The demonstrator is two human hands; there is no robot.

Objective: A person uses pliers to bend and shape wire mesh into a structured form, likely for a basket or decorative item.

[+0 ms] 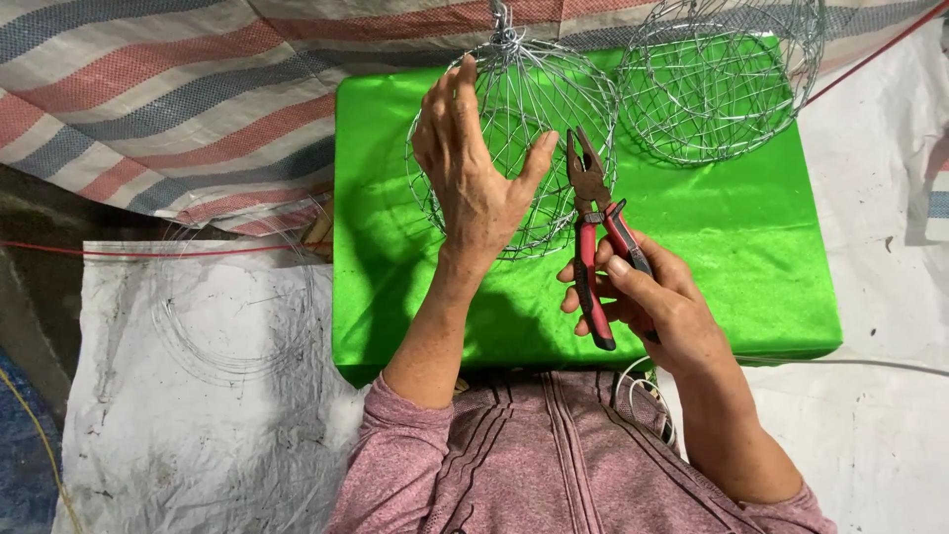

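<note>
A round silver wire cage (554,109) stands on a bright green cloth-covered block (751,227). My left hand (473,168) lies spread against the cage's left front side, with the fingers up along the wires. My right hand (647,297) grips a pair of pliers (593,227) by its red and black handles. The pliers' jaws point up at the cage's right side, close to my left thumb. A second wire cage (722,79) sits behind and to the right on the same block.
Coils of thin wire (237,316) lie on a dirty white sheet (198,445) to the left. A striped red, blue and white tarp (168,99) covers the back. A red cord (158,251) runs across the left.
</note>
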